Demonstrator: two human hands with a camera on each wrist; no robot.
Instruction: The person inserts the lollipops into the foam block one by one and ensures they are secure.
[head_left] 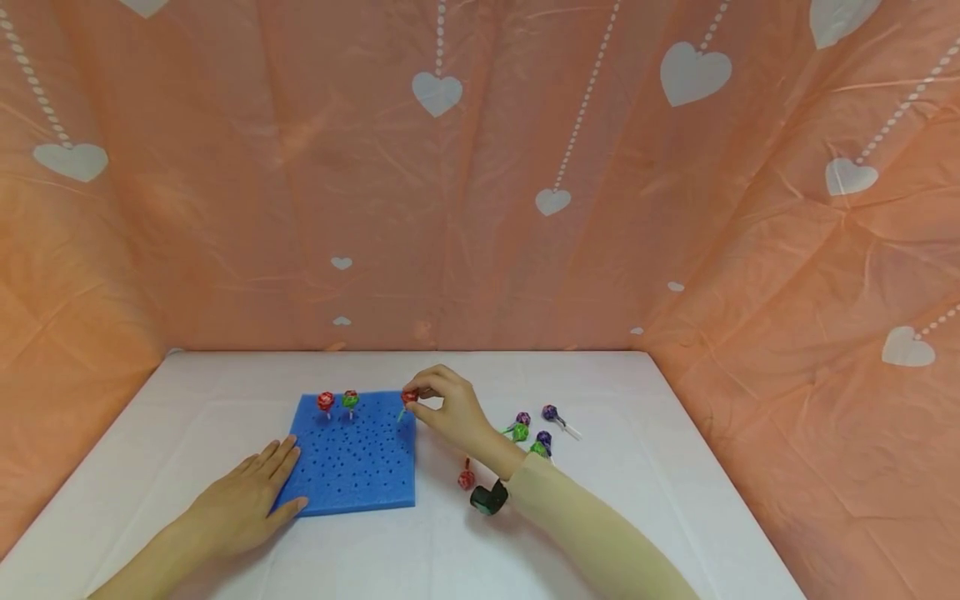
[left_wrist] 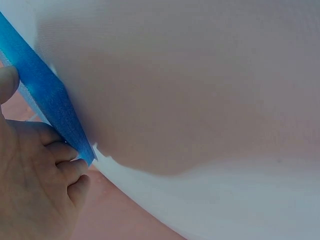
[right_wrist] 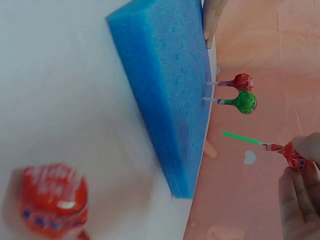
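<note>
Right hand: we see the right hand (head_left: 455, 410) with thumb and fingers pinched on the wrapped head of a red lollipop (head_left: 408, 397).
Held lollipop: we find it above the far right part of the blue foam block (head_left: 352, 471), its green stick (right_wrist: 242, 138) slanting down, the tip apart from the foam.
Left hand: we see the left hand (head_left: 243, 507) lying with its fingers extended, gripping nothing, against the block's left edge.
Standing lollipops: we count two in the foam's far left part, a red one (head_left: 325, 402) and a green-and-red one (head_left: 350, 401) just beside it.
Loose lollipops: right of the block we see purple ones (head_left: 550, 412) and green ones (head_left: 521, 432) on the white table (head_left: 420, 554), with another red one (head_left: 466, 479) nearer us.
Backdrop: we face orange cloth (head_left: 480, 283) with white hearts.
</note>
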